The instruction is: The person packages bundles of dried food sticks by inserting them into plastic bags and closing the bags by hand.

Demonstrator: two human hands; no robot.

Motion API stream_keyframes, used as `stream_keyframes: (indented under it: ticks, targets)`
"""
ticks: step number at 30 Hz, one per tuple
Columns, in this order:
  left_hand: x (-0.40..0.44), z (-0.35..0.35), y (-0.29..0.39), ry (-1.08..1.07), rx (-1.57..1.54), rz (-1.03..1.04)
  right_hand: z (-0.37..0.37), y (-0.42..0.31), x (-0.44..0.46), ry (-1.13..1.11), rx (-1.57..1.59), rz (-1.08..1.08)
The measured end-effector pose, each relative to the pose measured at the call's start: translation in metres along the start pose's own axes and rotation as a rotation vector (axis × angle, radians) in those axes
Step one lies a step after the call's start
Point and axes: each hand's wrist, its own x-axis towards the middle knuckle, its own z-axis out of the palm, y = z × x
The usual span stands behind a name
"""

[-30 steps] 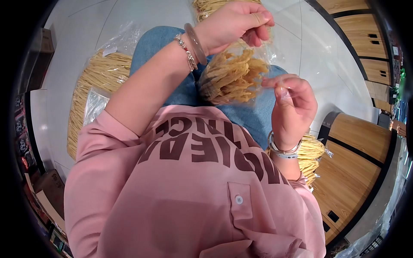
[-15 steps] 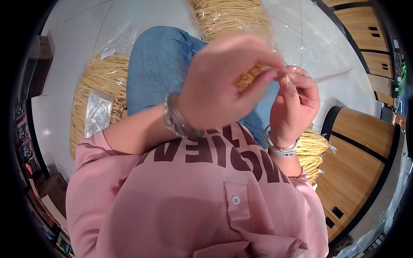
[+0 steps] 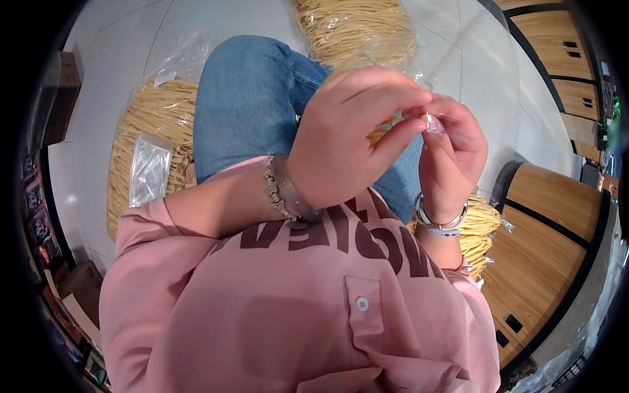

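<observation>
My left hand (image 3: pixel 357 134) is closed in a pinch, its thumb and fingertips touching those of my right hand; what they hold is too small to make out. With thumb and fingers closed, my right hand (image 3: pixel 452 147) grips a gathered piece of clear plastic (image 3: pixel 432 123). Behind my left hand, between my knees, yellow-brown strips (image 3: pixel 377 135) show through the gap by the thumb, mostly hidden. Beyond my hands lies a clear bag of long yellow strips (image 3: pixel 357 29) on the floor.
Another bag of yellow strips (image 3: pixel 154 114) lies at the left, with a clear plastic packet (image 3: pixel 151 171) on it. More bundles (image 3: pixel 478 226) sit by my right wrist. Wooden cabinets (image 3: pixel 537 242) line the right; cardboard boxes (image 3: pixel 82 281) stand at the left.
My left hand has come down and right from above the bagged strips to meet my right hand. It now covers most of those strips. My right hand has barely moved.
</observation>
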Motion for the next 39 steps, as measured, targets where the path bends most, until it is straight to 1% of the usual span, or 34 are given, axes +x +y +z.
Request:
stream_keyframes:
  ticks: [4,8,10,13,16,26,29,35,38,39]
  targets:
    - [-0.001,0.0,-0.001,-0.016,-0.016,-0.007,-0.002,-0.001,0.001,-0.012,-0.015,-0.005]
    - [-0.003,0.001,-0.001,-0.024,-0.098,-0.083,-0.005,0.002,0.003,-0.032,-0.063,-0.061]
    - [-0.003,0.001,-0.001,-0.016,-0.103,-0.098,-0.002,0.0,0.001,-0.012,-0.035,-0.025]
    - [-0.001,0.002,-0.002,0.01,-0.044,-0.044,-0.001,-0.001,0.0,0.006,-0.041,-0.022]
    - [0.0,0.002,0.0,0.004,-0.086,-0.11,-0.003,0.0,-0.001,0.012,-0.091,-0.051]
    - [0.0,0.005,-0.001,-0.008,-0.045,-0.083,0.002,0.004,-0.003,0.066,-0.085,-0.094]
    - [0.0,0.006,-0.001,0.0,-0.032,-0.082,0.003,0.001,-0.004,0.046,0.023,-0.018]
    - [0.0,0.007,-0.006,0.034,-0.018,-0.019,0.006,-0.001,-0.004,0.043,0.013,0.023]
    - [-0.001,0.006,-0.005,0.025,-0.039,-0.033,0.003,0.001,-0.008,0.037,-0.131,0.024]
    - [-0.001,0.005,-0.005,0.021,-0.044,-0.039,0.002,0.002,-0.008,0.032,-0.123,0.015]
